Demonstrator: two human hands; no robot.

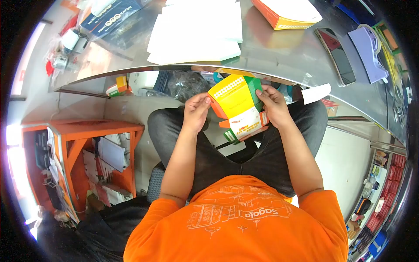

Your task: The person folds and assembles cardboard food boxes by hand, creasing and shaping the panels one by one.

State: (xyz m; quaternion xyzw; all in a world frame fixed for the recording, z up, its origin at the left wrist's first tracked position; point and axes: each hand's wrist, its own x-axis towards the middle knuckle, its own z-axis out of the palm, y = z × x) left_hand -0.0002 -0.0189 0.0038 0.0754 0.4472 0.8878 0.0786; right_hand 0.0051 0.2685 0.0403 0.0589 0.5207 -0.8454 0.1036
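Observation:
A yellow, green and orange printed carton (238, 102), partly unfolded, is held over my lap below the table edge. My left hand (196, 111) pinches its orange left flap between thumb and fingers. On the opposite side, my right hand (275, 105) grips the green flap, thumb on top. The carton's lower part, with white panels and smaller flaps, hangs between my knees. Above it on the metal table (270, 56) lies a stack of white sheets (196, 30), and a folded tray-shaped box (290, 13) rests to the right of the stack.
A phone (336, 56) and a purple tape dispenser (369, 52) lie at the table's right. Blue packages (111, 19) are at its left. A white paper scrap (316, 93) sits by the front edge. An orange cabinet (83, 126) stands at left; a small box (118, 86) is under the table.

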